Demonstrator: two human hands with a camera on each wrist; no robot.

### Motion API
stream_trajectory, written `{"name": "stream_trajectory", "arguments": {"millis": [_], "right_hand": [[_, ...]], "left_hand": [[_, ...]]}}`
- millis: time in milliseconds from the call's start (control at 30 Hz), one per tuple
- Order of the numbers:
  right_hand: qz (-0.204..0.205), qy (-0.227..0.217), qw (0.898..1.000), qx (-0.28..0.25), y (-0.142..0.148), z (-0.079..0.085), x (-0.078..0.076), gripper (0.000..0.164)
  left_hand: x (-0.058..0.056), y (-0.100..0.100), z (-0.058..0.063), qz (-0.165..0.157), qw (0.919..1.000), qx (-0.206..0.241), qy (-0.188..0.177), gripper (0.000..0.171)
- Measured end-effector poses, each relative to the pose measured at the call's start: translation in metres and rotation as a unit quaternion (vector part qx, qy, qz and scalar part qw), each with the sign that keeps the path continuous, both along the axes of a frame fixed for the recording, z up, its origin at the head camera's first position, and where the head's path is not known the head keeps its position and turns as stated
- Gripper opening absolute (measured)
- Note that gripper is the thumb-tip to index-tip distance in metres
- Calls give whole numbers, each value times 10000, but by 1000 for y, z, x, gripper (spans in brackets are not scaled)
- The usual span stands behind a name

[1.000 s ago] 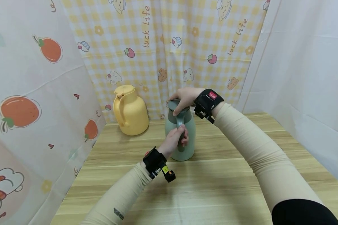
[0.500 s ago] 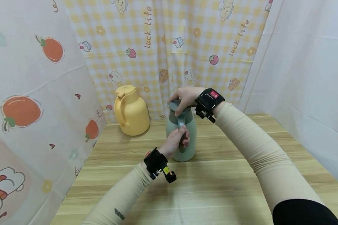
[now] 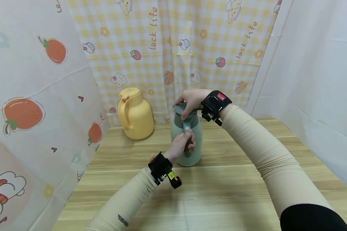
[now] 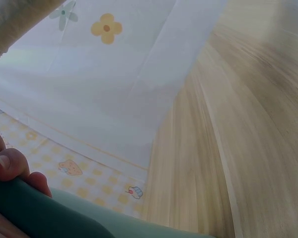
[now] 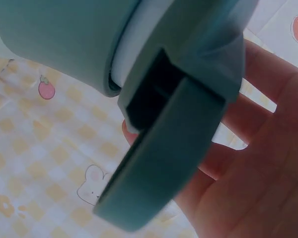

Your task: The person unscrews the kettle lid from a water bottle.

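Note:
A pale green thermos jug (image 3: 196, 141) with a darker green neck stands upright on the wooden table. My left hand (image 3: 179, 146) grips its handle (image 3: 186, 124) from the near side; in the left wrist view, fingertips (image 4: 10, 163) curl over the dark green handle (image 4: 44, 213). On top, my right hand (image 3: 192, 98) holds the grey-green lid (image 3: 180, 108), thumb on the near side and fingers on the far side. In the right wrist view, a white band (image 5: 139, 44) shows between the lid (image 5: 164, 153) and the jug's neck (image 5: 59, 39), and the fingers reach behind the lid.
A yellow thermos jug (image 3: 140, 118) stands at the back left of the wooden table (image 3: 225, 189). A checked curtain (image 3: 150, 64) hangs behind, with printed white sheets (image 3: 60, 83) on both sides. Each wrist carries a black strap with a small camera (image 3: 174, 181).
The head view has shifted slightly, so everything sits a little further right in it. Both hands keep their places on the green jug's handle and lid.

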State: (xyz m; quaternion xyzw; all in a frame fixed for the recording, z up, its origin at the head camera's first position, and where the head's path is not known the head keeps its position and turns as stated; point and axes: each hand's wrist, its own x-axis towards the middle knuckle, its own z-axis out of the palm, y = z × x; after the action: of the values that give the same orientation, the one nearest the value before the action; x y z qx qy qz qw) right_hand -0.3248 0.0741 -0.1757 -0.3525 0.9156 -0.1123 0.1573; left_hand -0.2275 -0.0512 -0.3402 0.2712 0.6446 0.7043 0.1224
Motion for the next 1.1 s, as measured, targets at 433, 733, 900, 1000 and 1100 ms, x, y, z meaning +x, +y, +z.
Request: {"name": "stream_trajectory", "arguments": {"millis": [433,733,900,1000,1100], "right_hand": [[180,132,9978,-616,20,32,15,70],[-37,337,9917,-1244,42,32,14,72],[-259,163,9730,-2287,59,27,17,69],[-423,5,9536,-2980,69,19,20,67],[-687,-286,9244,-3740,78,9,24,63]], "left_hand": [[2,1,0,48,9999,-4,120,43],[3,1,0,119,9998,34,156,41],[3,1,-1,107,9998,84,114,41],[3,1,-2,102,9999,93,104,40],[3,1,-1,99,9998,101,118,40]]}}
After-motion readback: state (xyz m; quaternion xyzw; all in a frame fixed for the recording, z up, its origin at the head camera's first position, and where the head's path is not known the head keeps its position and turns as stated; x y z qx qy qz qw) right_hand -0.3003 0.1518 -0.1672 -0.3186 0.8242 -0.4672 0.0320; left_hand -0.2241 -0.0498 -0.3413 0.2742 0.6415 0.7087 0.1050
